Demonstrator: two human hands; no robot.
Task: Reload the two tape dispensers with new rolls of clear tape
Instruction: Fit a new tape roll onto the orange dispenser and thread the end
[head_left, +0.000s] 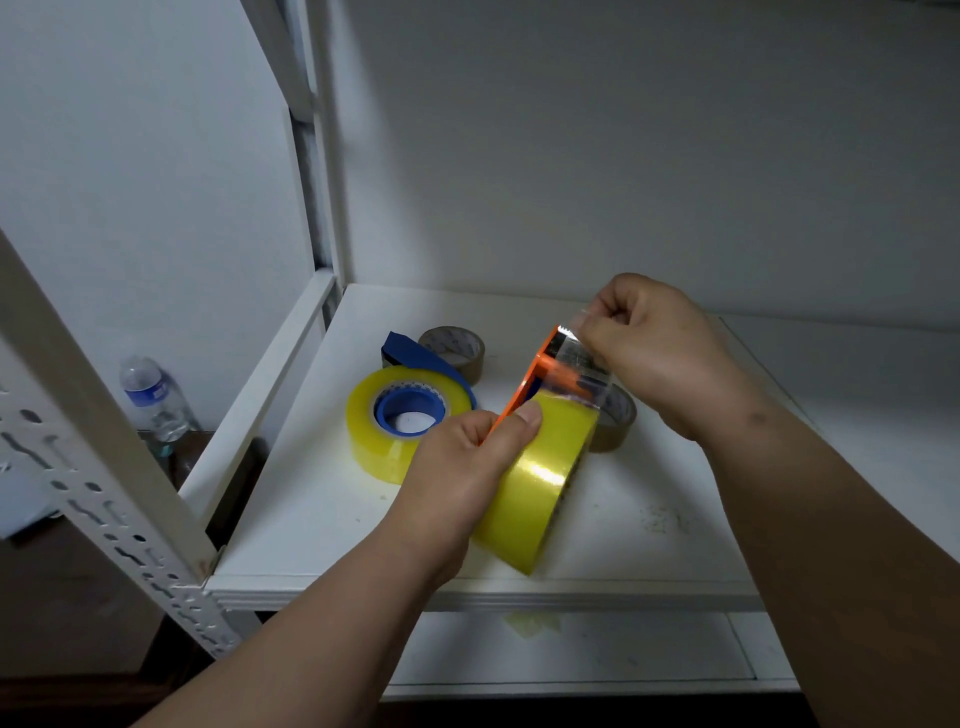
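Observation:
My left hand (467, 467) grips an orange tape dispenser (535, 371) with a thick yellowish roll of clear tape (540, 478) mounted on it, held above the white shelf (322, 530). My right hand (654, 348) pinches the free end of the clear tape (579, 358) and holds it stretched over the dispenser's top edge. Behind my left hand, a blue tape dispenser (410, 408) loaded with another yellowish roll (374, 441) lies flat on the shelf.
Two nearly used-up brown rolls lie on the shelf, one at the back (457, 348) and one behind the held roll (615, 421). A water bottle (153, 397) stands on the left beyond the white perforated shelf post (104, 493). A lower shelf (571, 649) shows below.

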